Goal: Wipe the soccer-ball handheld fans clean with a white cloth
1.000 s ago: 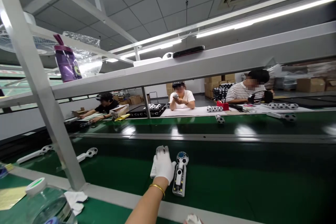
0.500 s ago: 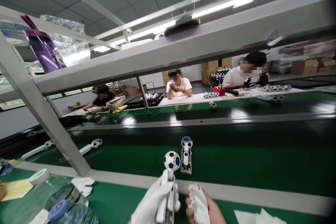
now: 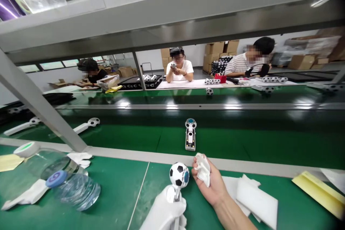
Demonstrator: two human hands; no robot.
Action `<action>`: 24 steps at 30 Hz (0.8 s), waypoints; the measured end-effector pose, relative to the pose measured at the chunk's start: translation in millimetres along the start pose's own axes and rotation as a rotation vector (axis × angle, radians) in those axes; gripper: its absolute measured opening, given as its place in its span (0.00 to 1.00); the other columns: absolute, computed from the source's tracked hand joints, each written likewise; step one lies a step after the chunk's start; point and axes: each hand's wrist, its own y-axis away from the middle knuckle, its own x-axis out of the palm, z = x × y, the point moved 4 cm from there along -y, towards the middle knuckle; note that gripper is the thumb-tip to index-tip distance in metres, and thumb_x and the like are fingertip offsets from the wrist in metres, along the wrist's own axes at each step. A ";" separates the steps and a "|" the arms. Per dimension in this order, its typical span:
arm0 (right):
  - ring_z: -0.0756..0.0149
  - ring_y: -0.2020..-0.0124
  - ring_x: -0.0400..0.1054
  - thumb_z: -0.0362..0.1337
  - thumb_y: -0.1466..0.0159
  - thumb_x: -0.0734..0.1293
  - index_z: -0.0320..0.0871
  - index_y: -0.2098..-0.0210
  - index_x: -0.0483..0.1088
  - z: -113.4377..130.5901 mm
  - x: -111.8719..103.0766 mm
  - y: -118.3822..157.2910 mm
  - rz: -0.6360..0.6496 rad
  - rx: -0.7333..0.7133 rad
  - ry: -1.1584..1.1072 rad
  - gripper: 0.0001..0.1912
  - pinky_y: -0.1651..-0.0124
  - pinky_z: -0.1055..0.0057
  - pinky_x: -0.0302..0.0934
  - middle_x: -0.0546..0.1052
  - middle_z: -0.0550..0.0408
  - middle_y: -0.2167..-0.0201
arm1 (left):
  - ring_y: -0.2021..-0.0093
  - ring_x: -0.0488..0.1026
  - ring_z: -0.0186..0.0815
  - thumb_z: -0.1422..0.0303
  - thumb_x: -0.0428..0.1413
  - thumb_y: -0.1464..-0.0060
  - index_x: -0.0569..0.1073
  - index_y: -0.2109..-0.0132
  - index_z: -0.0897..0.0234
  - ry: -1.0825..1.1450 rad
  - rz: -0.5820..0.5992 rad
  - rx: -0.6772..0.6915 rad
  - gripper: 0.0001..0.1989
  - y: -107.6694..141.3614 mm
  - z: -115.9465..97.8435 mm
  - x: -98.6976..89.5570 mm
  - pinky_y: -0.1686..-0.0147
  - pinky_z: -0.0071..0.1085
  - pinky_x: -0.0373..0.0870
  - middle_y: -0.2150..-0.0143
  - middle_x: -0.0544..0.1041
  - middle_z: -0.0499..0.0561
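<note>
Head view: your gloved left hand (image 3: 167, 208), bottom centre of the frame, is closed round the handle of a ball-headed piece (image 3: 178, 174). The ball stands clear above your grip, its blue disc turned toward the right of the frame. Your bare right hand (image 3: 214, 188), just right of it, has its fingers curled on a crumpled white cloth (image 3: 202, 169); cloth and ball are apart.

Progress, as far as can be judged: one piece is off the green belt (image 3: 242, 147) and in your grip, so picking up looks done. Work on that piece seems barely begun, since neither your right hand nor the cloth touches it. (Its handle is mostly hidden by your glove; cannot tell whether the casing is open or closed.)

A second unit (image 3: 190, 134) lies on the belt at centre frame, with inner parts exposed along its handle; you have no hand on it, and I would count it as left to do. Two more ball-headed pieces, a nearer one (image 3: 84, 126) and a farther one (image 3: 20, 127), lie at left of frame; their finish cannot be told from here.

Bench, lower right: white sheets (image 3: 257, 199) beside your right forearm. Lower left: a blue-capped bottle (image 3: 78, 190).
</note>
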 end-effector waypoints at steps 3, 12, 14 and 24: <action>0.71 0.75 0.65 0.34 0.41 0.67 0.38 0.70 0.69 -1.5 -0.5 -1.8 -0.008 0.018 0.013 0.04 0.74 0.77 0.62 0.72 0.54 0.74 | 0.65 0.70 0.32 0.62 0.52 0.42 0.67 0.53 0.67 0.035 -0.003 -0.016 0.15 0.3 -2.6 -1.1 0.67 0.31 0.72 0.59 0.71 0.53; 0.72 0.83 0.61 0.41 0.46 0.71 0.37 0.75 0.68 -3.0 9.4 15.9 -0.025 -0.119 0.432 0.13 0.83 0.79 0.52 0.70 0.56 0.83 | 0.62 0.71 0.35 0.61 0.52 0.42 0.66 0.50 0.67 0.063 -0.006 -0.089 0.17 -6.9 -3.9 1.9 0.65 0.35 0.73 0.57 0.71 0.54; 0.71 0.84 0.61 0.38 0.47 0.71 0.37 0.72 0.69 -0.5 12.6 36.9 -0.009 -0.111 0.603 0.10 0.84 0.78 0.50 0.72 0.54 0.83 | 0.62 0.71 0.35 0.62 0.52 0.42 0.66 0.50 0.66 0.050 -0.009 -0.092 0.16 -6.3 -4.8 1.4 0.65 0.35 0.73 0.57 0.71 0.54; 0.51 0.49 0.63 0.40 0.41 0.65 0.55 0.48 0.66 104.3 -5.8 131.0 -0.199 -0.471 1.980 0.20 0.49 0.57 0.56 0.68 0.55 0.47 | 0.68 0.74 0.38 0.63 0.59 0.49 0.65 0.50 0.65 -0.010 -0.148 -0.066 0.20 -9.7 1.4 -8.6 0.71 0.36 0.75 0.59 0.74 0.55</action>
